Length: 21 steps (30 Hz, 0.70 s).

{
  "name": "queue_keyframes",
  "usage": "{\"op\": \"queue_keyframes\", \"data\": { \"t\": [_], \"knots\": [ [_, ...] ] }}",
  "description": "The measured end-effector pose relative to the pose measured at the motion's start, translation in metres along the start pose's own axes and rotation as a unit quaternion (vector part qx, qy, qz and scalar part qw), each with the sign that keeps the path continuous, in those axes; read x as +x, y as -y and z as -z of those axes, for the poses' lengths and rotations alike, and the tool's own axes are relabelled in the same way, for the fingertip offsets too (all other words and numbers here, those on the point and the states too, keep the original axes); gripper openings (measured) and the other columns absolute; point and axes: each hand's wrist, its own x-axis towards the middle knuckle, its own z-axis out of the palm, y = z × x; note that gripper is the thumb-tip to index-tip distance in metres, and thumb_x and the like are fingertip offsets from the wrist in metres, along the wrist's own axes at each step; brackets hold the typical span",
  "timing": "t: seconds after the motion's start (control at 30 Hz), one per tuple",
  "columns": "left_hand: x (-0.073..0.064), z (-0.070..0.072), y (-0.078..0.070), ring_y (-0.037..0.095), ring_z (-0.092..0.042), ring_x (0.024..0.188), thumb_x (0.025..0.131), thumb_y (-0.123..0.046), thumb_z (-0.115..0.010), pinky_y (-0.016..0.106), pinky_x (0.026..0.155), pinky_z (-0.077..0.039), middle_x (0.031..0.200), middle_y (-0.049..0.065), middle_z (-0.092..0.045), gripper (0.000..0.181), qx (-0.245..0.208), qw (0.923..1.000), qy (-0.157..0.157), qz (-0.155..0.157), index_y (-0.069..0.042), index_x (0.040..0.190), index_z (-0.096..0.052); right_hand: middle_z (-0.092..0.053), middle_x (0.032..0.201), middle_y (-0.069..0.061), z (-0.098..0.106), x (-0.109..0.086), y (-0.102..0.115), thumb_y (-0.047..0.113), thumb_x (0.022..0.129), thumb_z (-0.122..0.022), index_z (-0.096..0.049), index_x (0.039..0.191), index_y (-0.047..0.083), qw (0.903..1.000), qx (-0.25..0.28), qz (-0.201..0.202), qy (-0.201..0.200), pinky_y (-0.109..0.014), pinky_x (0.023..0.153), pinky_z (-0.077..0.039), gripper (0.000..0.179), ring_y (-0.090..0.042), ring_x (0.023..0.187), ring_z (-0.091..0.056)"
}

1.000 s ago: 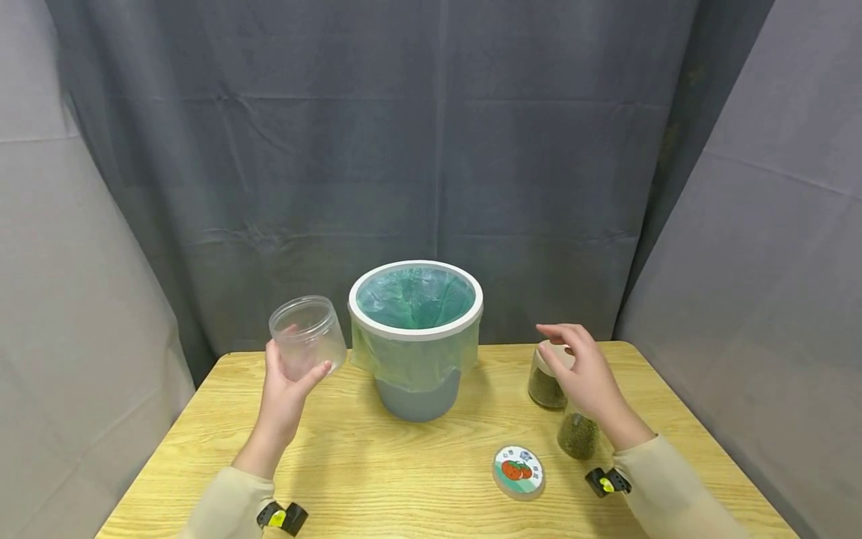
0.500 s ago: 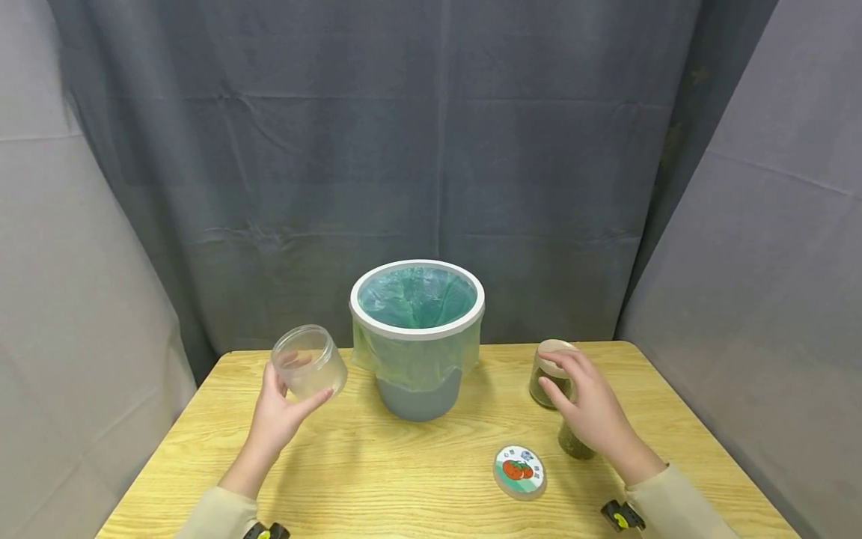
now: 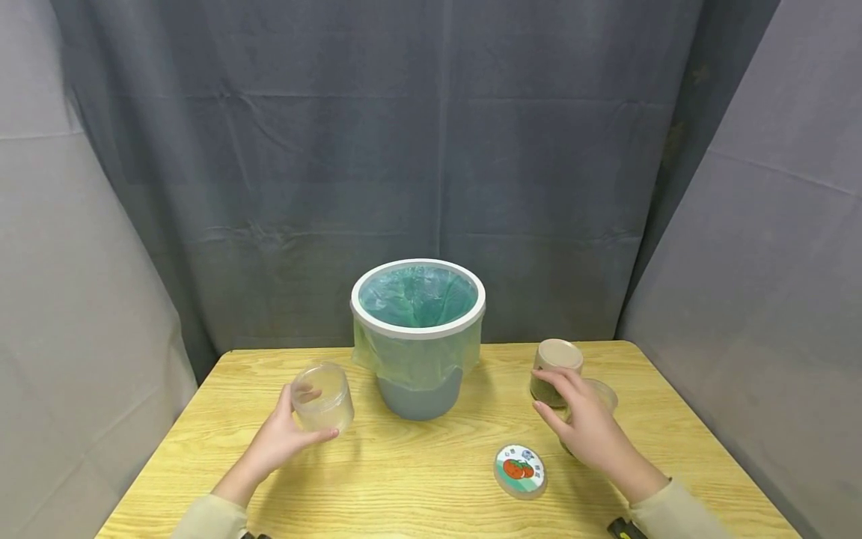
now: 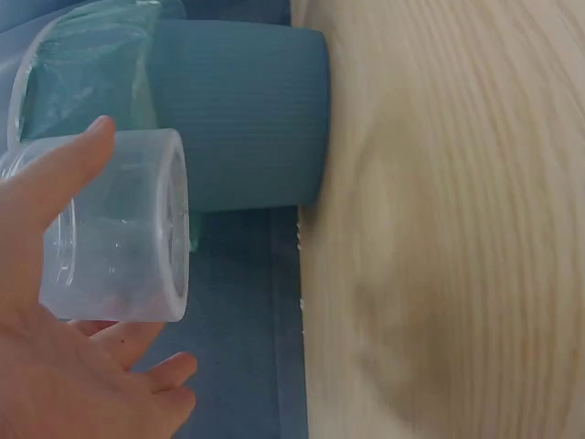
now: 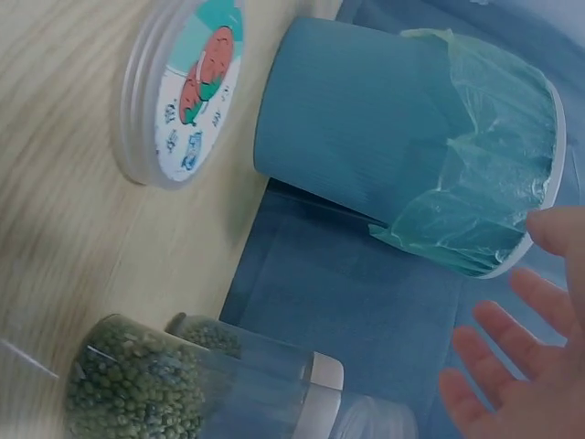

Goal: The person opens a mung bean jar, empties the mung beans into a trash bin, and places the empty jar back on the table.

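Note:
My left hand (image 3: pixel 279 438) holds a clear, wide-mouthed plastic jar (image 3: pixel 330 415) between thumb and fingers, with nothing visible inside. In the left wrist view the jar (image 4: pixel 119 229) is off the table. My right hand (image 3: pixel 589 430), fingers relaxed and spread, hovers over the right side and grips nothing. Near it stand two clear jars of small green beans: the farther jar (image 3: pixel 557 359) has a pale lid, and the nearer jar (image 3: pixel 606 393) is partly hidden by the hand. In the right wrist view the green beans (image 5: pixel 132 389) show in the bottom of the nearer jar.
A grey bin (image 3: pixel 420 397) with a white rim and green liner stands at the middle back. A round lid (image 3: pixel 519 470) with a tomato picture lies on the wooden table (image 3: pixel 404 479). Grey curtains (image 3: pixel 337 150) hang behind and at both sides.
My left hand has lowered the clear jar toward the table and slightly right. The right hand has come down and a little nearer the body, uncovering the pale lid of the farther jar.

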Motion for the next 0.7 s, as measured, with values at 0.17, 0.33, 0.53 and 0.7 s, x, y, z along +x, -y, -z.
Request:
{"op": "queue_keyframes", "data": {
  "t": [0.17,0.33,0.53,0.7],
  "knots": [
    [0.0,-0.002,0.011,0.054,-0.036,0.145,0.077,-0.033,-0.092,0.071,0.11,-0.036,0.154,0.022,-0.049,0.099,0.026,0.9996,0.009,0.001,-0.009,0.147,-0.027,-0.059,0.131,-0.01,-0.004,-0.004,0.001,0.008,0.09,-0.079,-0.061,0.136,0.007,0.9996,0.004,-0.014,0.023,-0.053,0.091,-0.055,0.049,-0.031,0.119,-0.062],
    [0.001,-0.006,0.021,0.053,-0.039,0.143,0.076,-0.034,-0.093,0.07,0.111,-0.036,0.153,0.023,-0.049,0.101,0.041,0.9991,0.014,0.004,-0.009,0.148,-0.027,-0.058,0.133,-0.007,-0.008,-0.008,0.001,0.013,0.093,-0.077,-0.06,0.138,0.009,0.9983,0.009,-0.03,0.049,-0.054,0.096,-0.054,0.048,-0.031,0.123,-0.06],
    [0.002,-0.009,0.031,0.054,-0.039,0.143,0.076,-0.033,-0.093,0.069,0.111,-0.036,0.155,0.023,-0.046,0.1,0.048,0.9983,0.028,0.014,-0.009,0.148,-0.027,-0.06,0.133,-0.007,-0.011,-0.011,0.001,0.012,0.091,-0.079,-0.062,0.137,0.011,0.9983,0.009,-0.027,0.05,-0.055,0.098,-0.052,0.049,-0.032,0.123,-0.06],
    [0.002,-0.011,0.035,0.057,-0.04,0.141,0.076,-0.031,-0.093,0.069,0.112,-0.036,0.154,0.027,-0.045,0.103,0.047,0.9979,0.04,0.017,-0.008,0.15,-0.025,-0.06,0.132,-0.006,-0.013,-0.012,0.0,0.011,0.092,-0.078,-0.062,0.137,0.011,0.9981,0.01,-0.027,0.054,-0.055,0.097,-0.052,0.048,-0.031,0.122,-0.06]
  ]
}}
